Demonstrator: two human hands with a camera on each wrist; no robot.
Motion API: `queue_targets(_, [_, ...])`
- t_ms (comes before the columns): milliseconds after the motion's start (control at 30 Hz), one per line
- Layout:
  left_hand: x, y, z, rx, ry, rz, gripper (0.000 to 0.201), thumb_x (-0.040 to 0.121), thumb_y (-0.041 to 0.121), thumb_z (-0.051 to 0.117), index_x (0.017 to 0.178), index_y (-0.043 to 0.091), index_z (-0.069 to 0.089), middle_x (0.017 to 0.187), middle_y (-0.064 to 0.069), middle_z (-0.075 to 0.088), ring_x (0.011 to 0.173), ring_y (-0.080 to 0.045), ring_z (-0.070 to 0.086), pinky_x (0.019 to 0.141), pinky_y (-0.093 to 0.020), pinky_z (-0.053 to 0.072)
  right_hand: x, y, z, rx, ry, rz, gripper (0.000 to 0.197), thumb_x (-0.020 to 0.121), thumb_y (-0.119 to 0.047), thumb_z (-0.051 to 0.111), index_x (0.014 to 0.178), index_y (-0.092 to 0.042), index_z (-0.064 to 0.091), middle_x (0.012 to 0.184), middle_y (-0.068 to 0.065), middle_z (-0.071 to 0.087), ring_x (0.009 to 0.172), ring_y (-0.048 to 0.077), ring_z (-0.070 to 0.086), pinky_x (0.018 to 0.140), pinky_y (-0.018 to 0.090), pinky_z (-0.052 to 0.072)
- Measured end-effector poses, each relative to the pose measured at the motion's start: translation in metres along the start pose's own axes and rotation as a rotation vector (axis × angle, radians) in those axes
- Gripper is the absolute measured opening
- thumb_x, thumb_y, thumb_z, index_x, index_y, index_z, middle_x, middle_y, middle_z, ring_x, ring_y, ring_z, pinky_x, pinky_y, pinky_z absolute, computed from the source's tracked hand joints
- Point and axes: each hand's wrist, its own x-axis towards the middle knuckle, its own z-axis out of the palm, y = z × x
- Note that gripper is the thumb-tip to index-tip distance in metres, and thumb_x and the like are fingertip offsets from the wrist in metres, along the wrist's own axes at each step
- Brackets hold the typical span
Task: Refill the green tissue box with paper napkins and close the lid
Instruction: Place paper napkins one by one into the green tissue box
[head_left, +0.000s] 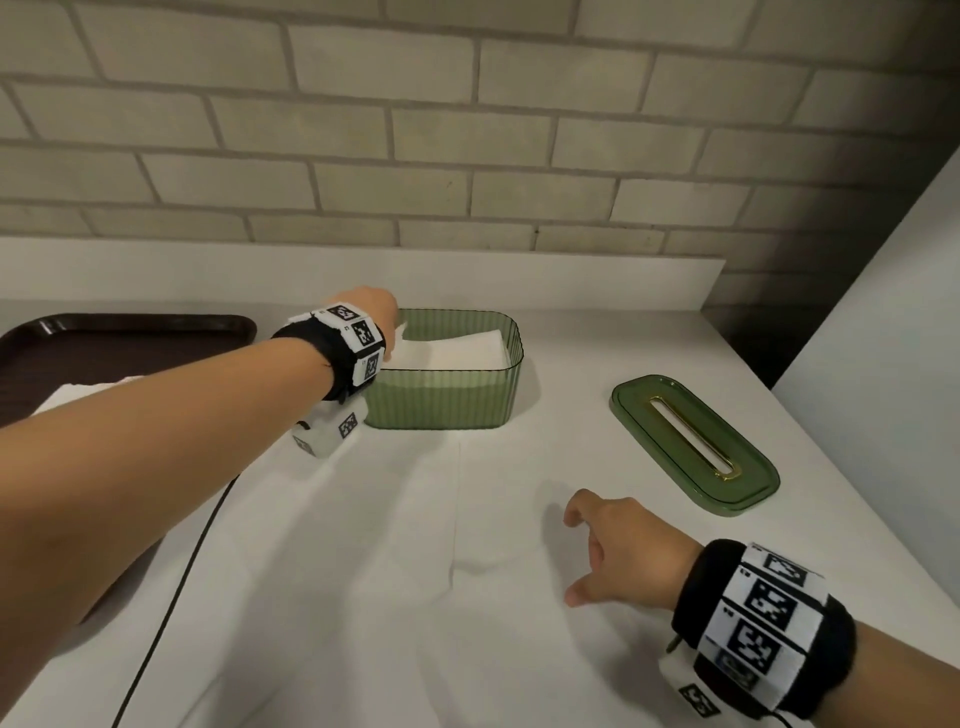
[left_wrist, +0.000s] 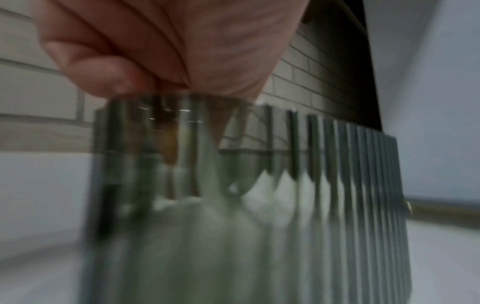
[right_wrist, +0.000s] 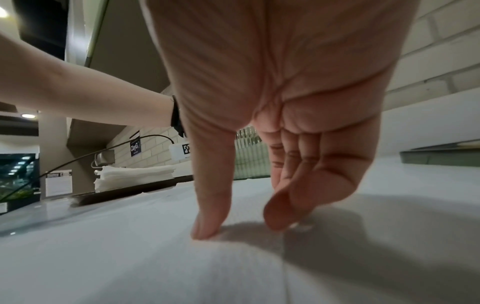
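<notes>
My left hand (head_left: 375, 307) is over the left end of the green tissue box (head_left: 447, 400), which sits open at the centre of the frame on the white counter (head_left: 363, 571), and from the head view the fingers dip behind the wrist band so I can't see them. The left wrist view is blurred, but it shows my fingers (left_wrist: 109, 74) bunched together right at the ribbed rim of the box (left_wrist: 337, 185); whether they pinch a napkin or just press down, I cannot tell. White paper napkins (head_left: 467, 348) lie inside the box, filling it toward the right end. The lid (head_left: 693, 444), green with a gold-edged slot, lies flat on the counter to the right of the box, well apart from it. My right hand (head_left: 618, 545) is low in the lower right of the frame, fingers loose and spread, holding nothing; in the right wrist view the thumb (right_wrist: 213, 216) touches the counter. At the left edge sits a dark brown tray (head_left: 104, 338) with a stack of spare napkins (right_wrist: 135, 176) on it.
</notes>
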Motion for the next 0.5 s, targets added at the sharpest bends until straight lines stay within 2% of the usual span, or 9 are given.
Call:
queue_targets(133, [0.004,-0.001,-0.009,-0.271,-0.013,-0.088,0.047,0.077,0.014,0.075,0.121,0.005,0.06,0.116,-0.013,0.066,0.101,-0.03,0.064,0.087,-0.034,0.052,0.003,0.003,0.0,-0.014,-0.028,0.0,0.046,0.069,-0.039,0.078,0.099,-0.027,0.047,0.076,-0.017,0.039,0.067,-0.001,0.042,0.056,0.013,0.033])
queue_targets(167, [0.004,-0.004,-0.012,-0.36,-0.017,-0.116,0.048,0.077,0.013,0.075,0.122,0.004,0.059,0.116,-0.013,0.066,0.098,-0.029,0.065,0.086,-0.033,0.053,0.004,0.003,0.0,-0.037,-0.033,-0.008,0.041,0.068,-0.041,0.078,0.092,-0.028,0.046,0.077,-0.017,0.037,0.069,0.001,0.041,0.057,0.013,0.033])
queue_targets(200, [0.005,-0.006,-0.013,-0.462,-0.017,-0.135,0.046,0.078,0.01,0.074,0.121,0.001,0.059,0.111,-0.013,0.067,0.087,-0.027,0.066,0.077,-0.03,0.055,0.005,0.003,0.0,-0.059,-0.034,-0.02,0.038,0.068,-0.042,0.078,0.083,-0.03,0.045,0.078,-0.017,0.036,0.071,0.004,0.04,0.058,0.013,0.033])
queue_targets(267, [0.003,-0.009,-0.016,-0.664,-0.036,-0.175,0.038,0.082,0.0,0.068,0.119,-0.004,0.057,0.089,-0.011,0.07,0.055,-0.021,0.058,0.042,-0.017,0.049,0.005,0.002,0.0,-0.064,-0.027,-0.035,0.041,0.067,-0.041,0.078,0.069,-0.033,0.038,0.077,-0.015,0.036,0.069,0.005,0.039,0.058,0.014,0.033])
queue_targets(300, [0.002,-0.011,-0.016,-0.723,-0.049,-0.204,0.039,0.084,-0.002,0.065,0.121,-0.004,0.056,0.089,-0.012,0.07,0.047,-0.017,0.053,0.031,-0.014,0.041,0.005,0.003,0.0,-0.053,-0.023,-0.038,0.042,0.068,-0.039,0.078,0.066,-0.032,0.037,0.074,-0.014,0.038,0.065,0.004,0.038,0.056,0.015,0.033])
queue_targets(333, [0.0,-0.013,-0.016,-0.764,-0.063,-0.232,0.041,0.085,-0.002,0.064,0.124,-0.003,0.054,0.1,-0.014,0.069,0.046,-0.015,0.05,0.026,-0.012,0.036,0.005,0.004,0.0,-0.039,-0.016,-0.049,0.042,0.069,-0.035,0.078,0.065,-0.03,0.037,0.072,-0.013,0.039,0.061,0.003,0.037,0.053,0.016,0.031])
queue_targets(400, [-0.001,-0.017,-0.012,-0.81,-0.102,-0.266,0.039,0.086,0.001,0.064,0.124,-0.001,0.055,0.118,-0.017,0.062,0.048,-0.013,0.054,0.026,-0.011,0.035,0.003,0.004,-0.003,-0.009,-0.017,-0.07,0.039,0.071,-0.029,0.077,0.065,-0.03,0.039,0.069,-0.012,0.04,0.058,0.002,0.037,0.05,0.015,0.03])
queue_targets(433, [-0.001,-0.018,-0.01,-0.816,-0.115,-0.273,0.036,0.085,0.004,0.065,0.12,-0.002,0.056,0.113,-0.017,0.064,0.053,-0.015,0.06,0.028,-0.012,0.038,0.003,0.005,-0.005,0.01,-0.015,-0.082,0.037,0.071,-0.027,0.077,0.066,-0.031,0.041,0.068,-0.012,0.04,0.058,0.002,0.037,0.05,0.015,0.03])
queue_targets(500, [-0.001,-0.018,-0.006,-0.695,-0.081,-0.262,0.047,0.08,0.015,0.073,0.121,-0.002,0.058,0.107,-0.017,0.066,0.085,-0.028,0.068,0.045,-0.019,0.052,0.003,0.007,-0.011,0.043,0.004,-0.096,0.032,0.072,-0.028,0.076,0.066,-0.023,0.045,0.064,-0.01,0.04,0.056,0.005,0.036,0.051,0.016,0.029])
